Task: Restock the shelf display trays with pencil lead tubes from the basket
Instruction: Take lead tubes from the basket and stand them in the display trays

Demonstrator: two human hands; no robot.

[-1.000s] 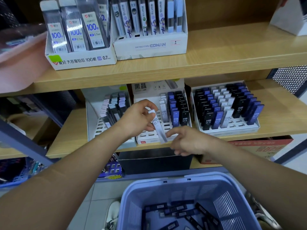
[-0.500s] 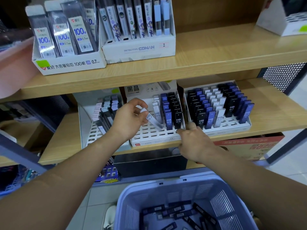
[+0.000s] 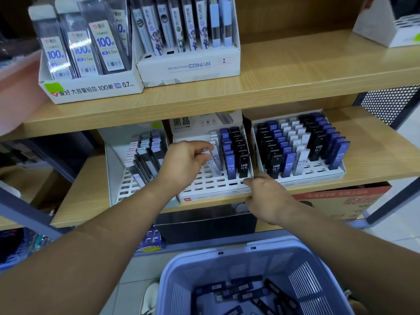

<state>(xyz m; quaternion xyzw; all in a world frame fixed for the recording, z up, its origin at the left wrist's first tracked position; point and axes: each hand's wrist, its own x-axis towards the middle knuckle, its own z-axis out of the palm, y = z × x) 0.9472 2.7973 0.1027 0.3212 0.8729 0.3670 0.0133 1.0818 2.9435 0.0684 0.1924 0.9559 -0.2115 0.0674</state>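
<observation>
Head view shows a person's two bare arms reaching to the lower shelf of a wooden display. The left grip pinches a pale lead tube near its top between thumb and fingertips. The tube is tilted, its top leaning left toward the hand. Its lower end is at the slotted grid of the middle tray, just left of a row of purple tubes and a row of black tubes that stand upright. Whether the tube's foot is already in a slot cannot be told.

The right grip grasps the front right corner of that tray, thumb on top and fingers curled down over the shelf's front edge. Beside it to the right stands the right tray, nearly full of black, purple and white tubes. The left tray holds a few rows of grey and lilac tubes at its back.

Below, near the camera, a lilac basket holds loose dark tubes lying flat on its floor. On the upper shelf sit a white box of 100-lead packs and, touching it on the right, a box marked CONAN. A red cardboard box shows under the lower shelf.
</observation>
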